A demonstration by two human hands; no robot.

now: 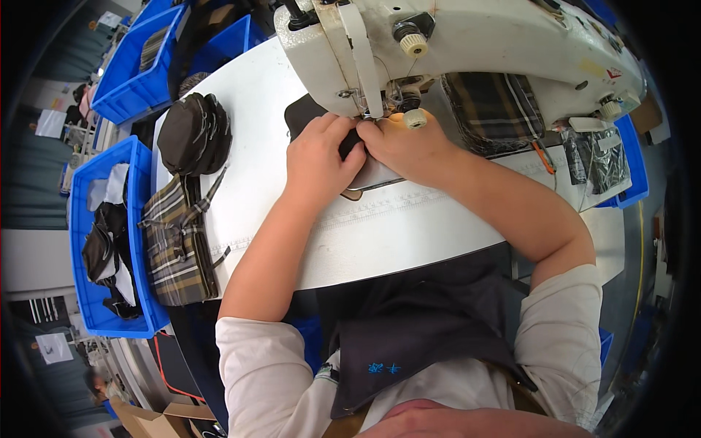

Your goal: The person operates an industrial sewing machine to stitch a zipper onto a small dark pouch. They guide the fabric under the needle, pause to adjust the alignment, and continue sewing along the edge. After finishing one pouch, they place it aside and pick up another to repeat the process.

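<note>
A white industrial sewing machine [511, 36] stands over a white table [255, 87]. Under its needle lies a dark fabric piece [303, 109]. My left hand [321, 157] grips that piece left of the needle, fingers curled on it. My right hand [401, 146] is beside it, thumb and fingers closed on the same fabric at the presser foot; some fingertips are hidden by the machine. To the left sit a stack of dark fabric pieces [188, 135] and folded plaid cloth [175, 248]. Right of the needle lies plaid fabric [493, 109] near a small orange-handled tool [542, 157].
Blue bins with fabric stand at the left [151, 288], upper left [117, 102] and right [635, 175]. Packets in clear plastic [599, 160] sit at the right edge of the table. A cardboard box [157, 423] and a person [102, 394] are at lower left.
</note>
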